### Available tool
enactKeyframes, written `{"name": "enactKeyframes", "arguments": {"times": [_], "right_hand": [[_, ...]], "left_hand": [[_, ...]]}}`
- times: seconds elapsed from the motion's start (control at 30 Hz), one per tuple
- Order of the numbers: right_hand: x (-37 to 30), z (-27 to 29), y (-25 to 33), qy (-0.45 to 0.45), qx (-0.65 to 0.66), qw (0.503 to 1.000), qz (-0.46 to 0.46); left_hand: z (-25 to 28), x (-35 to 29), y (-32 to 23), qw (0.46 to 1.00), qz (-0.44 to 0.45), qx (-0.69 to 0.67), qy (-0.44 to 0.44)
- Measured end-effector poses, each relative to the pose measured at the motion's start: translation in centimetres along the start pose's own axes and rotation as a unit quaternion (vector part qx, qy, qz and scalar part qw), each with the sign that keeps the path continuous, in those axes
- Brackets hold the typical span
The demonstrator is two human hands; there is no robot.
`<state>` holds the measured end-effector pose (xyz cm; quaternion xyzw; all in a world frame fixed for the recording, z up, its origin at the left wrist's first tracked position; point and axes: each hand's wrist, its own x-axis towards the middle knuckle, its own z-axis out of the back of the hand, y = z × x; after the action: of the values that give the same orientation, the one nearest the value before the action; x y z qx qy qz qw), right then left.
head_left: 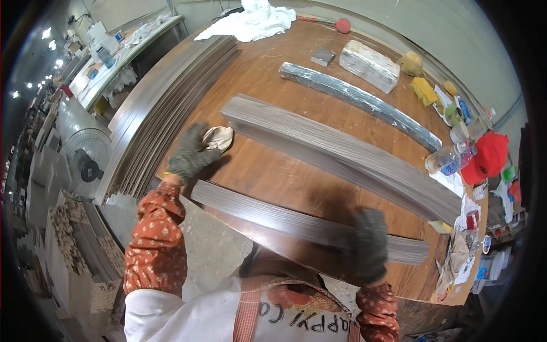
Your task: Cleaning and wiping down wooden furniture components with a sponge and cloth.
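Observation:
My left hand (192, 153), in a dark grey-green work glove, grips a folded cream cloth (219, 138) just above the brown table. Below it, along the table's near edge, lies a single grey wood-grain strip (273, 214). My right hand (371, 245), gloved alike, is over that strip toward its right end. Motion smears its fingers, so I cannot make out whether it touches the strip. Farther in, a long stack of grey wood-grain strips (342, 151) runs slantwise across the table, its left end near the cloth.
A tall pile of grey-brown boards (176, 102) covers the table's left side. Beyond the middle stack lie a metallic bar (359, 101) and a wrapped block (370, 64). Plastic bottles (447, 159), a red cap (487, 157) and sponges crowd the right edge. A fan (88, 165) stands at left.

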<state>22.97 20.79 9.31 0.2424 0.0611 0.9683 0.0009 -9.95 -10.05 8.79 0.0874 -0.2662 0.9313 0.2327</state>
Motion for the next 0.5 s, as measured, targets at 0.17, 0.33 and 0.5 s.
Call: {"name": "enactKeyframes", "arguments": {"times": [0.17, 0.33, 0.5], "right_hand": [[4.2, -2.2, 2.5, 0.191, 0.036, 0.979, 0.056], [3.5, -2.8, 2.1, 0.22, 0.066, 0.973, 0.009], [4.1, -3.7, 2.8, 0.232, 0.101, 0.966, -0.049]], "left_hand": [[-3.1, -0.5, 6.4, 0.992, -0.121, 0.035, -0.006], [0.9, -2.8, 6.3, 0.939, 0.151, -0.31, 0.001], [2.2, -8.4, 0.5, 0.991, -0.094, -0.095, -0.014]]}}
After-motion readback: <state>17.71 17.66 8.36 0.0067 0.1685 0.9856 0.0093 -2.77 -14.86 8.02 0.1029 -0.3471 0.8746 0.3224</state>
